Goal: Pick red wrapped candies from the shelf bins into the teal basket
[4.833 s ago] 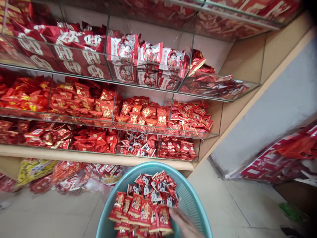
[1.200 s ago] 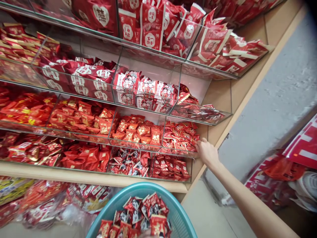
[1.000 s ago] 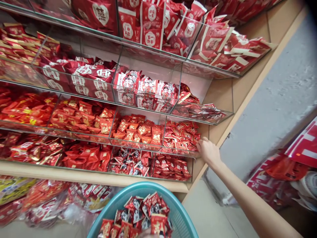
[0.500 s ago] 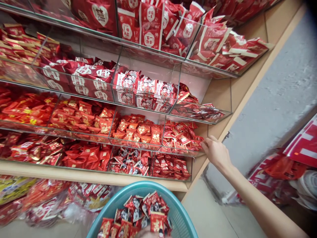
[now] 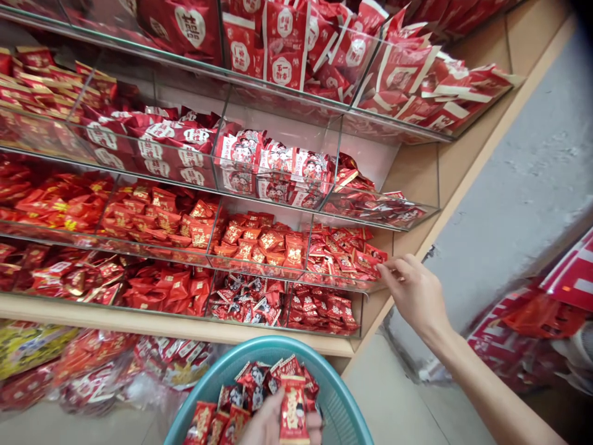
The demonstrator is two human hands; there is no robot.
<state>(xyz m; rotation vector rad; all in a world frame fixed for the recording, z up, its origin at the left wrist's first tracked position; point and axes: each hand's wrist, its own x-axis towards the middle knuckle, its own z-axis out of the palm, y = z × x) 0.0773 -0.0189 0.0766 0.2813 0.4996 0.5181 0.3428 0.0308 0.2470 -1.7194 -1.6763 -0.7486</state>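
Note:
My left hand (image 5: 266, 423) is inside the teal basket (image 5: 340, 395) at the bottom, with its fingers round a red candy packet (image 5: 293, 408) printed with gold characters and a small figure. Other red packets (image 5: 252, 380) lie in the basket beside it. At the right end of the shelves, my right hand (image 5: 414, 293) has its thumb and forefinger closed together by the edge of a clear bin of red packets (image 5: 343, 256). Whatever those fingertips may hold is too small to make out.
Clear-fronted shelf bins of red packets (image 5: 250, 241) fill the view above the basket. Plastic bags of goods (image 5: 92, 371) lie under the bottom wooden ledge (image 5: 115, 318). To the right are a grey wall (image 5: 514, 179) and red bags (image 5: 546, 309).
My left hand has risen into view with the red packet, which was lower among the others. My right hand has shifted slightly right and its wrist has turned.

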